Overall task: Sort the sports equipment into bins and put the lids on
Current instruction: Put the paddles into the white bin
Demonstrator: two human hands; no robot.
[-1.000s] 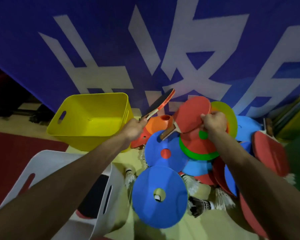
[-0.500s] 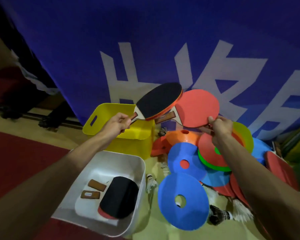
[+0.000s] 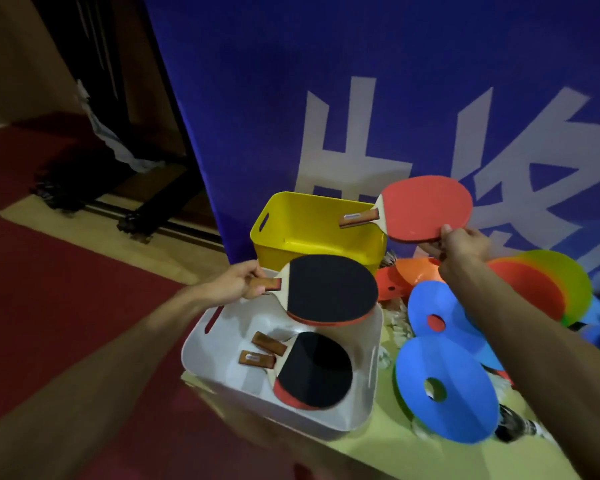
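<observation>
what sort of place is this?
Probably a sports hall or event venue, not certain: a big blue banner with white characters behind, red carpet on the floor, and paddles and blue marker discs beside a yellow bin.

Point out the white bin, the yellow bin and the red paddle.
white bin point(image 3: 198, 348), head view, left wall.
yellow bin point(image 3: 309, 216), head view, inner wall.
red paddle point(image 3: 426, 209), head view, blade face.

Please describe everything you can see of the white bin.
The white bin is a rounded tub, plastic by its look, with a slot handle in each side wall. It stands upright and open, no lid on it, on the pale yellow surface, in front of the yellow bin. At least two paddles lie inside, the top one black side up. The left hand holds another paddle above it.
</observation>
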